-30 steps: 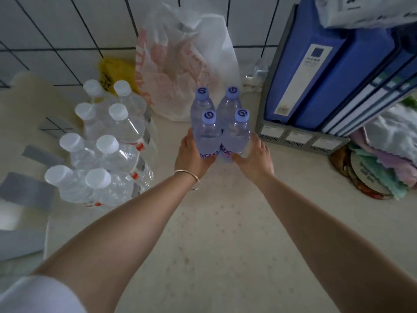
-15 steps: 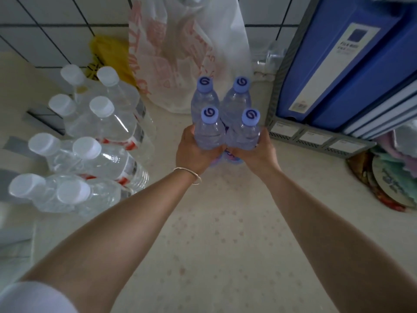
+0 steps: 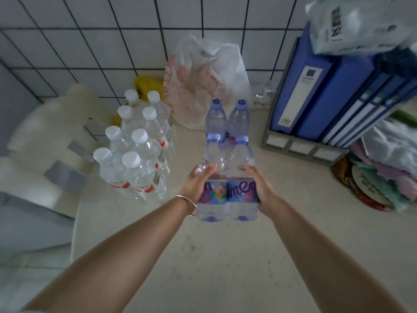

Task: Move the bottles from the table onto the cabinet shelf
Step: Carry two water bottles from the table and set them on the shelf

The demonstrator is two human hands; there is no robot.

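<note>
Tiled wall (image 3: 101, 41) with dark grout lines fills the back of the view, and below it a pale speckled surface (image 3: 225, 256) runs toward the camera. Blue binders (image 3: 316, 91) stand upright in a grey file rack (image 3: 300, 146) at the right, with a crumpled printed plastic package (image 3: 352, 26) lying on top of them. Folded cloths (image 3: 388, 168) are heaped just beside the rack at the far right. A white plastic bag with orange print (image 3: 203, 82) leans against the wall, and a yellow bag (image 3: 146, 84) shows just left of it. Eight clear white-capped bottles (image 3: 137, 150) stand packed together in two rows on the surface at the left.

Four purple-capped bottles (image 3: 228, 159), clustered two by two, are held clear of the surface in the middle of the view, tilted with their caps pointing away toward the wall. The left hand (image 3: 198, 184) grips the left side of the cluster with its thumb over the near bottle; the right hand (image 3: 259, 186) grips the right side, fingers wrapped around the purple labels. A thin bracelet (image 3: 187, 199) circles the left wrist.
</note>
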